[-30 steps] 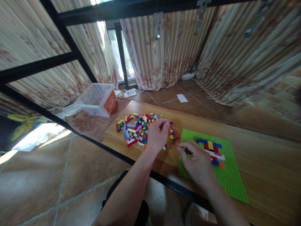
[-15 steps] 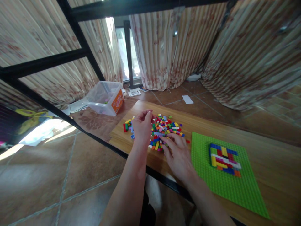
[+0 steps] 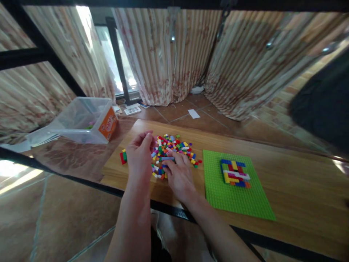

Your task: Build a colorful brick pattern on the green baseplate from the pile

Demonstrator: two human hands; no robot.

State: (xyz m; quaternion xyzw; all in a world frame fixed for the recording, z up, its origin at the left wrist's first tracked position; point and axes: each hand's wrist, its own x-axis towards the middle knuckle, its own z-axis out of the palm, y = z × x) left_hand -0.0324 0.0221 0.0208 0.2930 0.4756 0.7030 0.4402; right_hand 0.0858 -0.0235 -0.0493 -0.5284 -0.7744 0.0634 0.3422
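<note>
My left hand [image 3: 139,153] is raised over the left side of a pile of small toy building bricks [image 3: 160,145]. Its thumb and fingertips are pressed together, and whatever may be between them is hidden. My right hand [image 3: 180,176] rests on the near right side of the pile, fingers curved and apart. A long lavender brick [image 3: 167,158] lies by its fingertips; I see no firm grip on it. To the right, a flat build of coloured bricks [image 3: 235,173] sits on a green baseplate [image 3: 237,202].
A wooden table [image 3: 294,182] with a dark front edge carries everything. Left of the pile are red and green bricks [image 3: 123,157]. A clear plastic bin [image 3: 81,109] with an orange label stands beyond the table's left end. A blurred dark shape [image 3: 324,102] is at far right.
The view has turned right, so the table's contents sit further left. The dark shape has come into view at right. My left hand stays pinched and my right hand stays at the pile.
</note>
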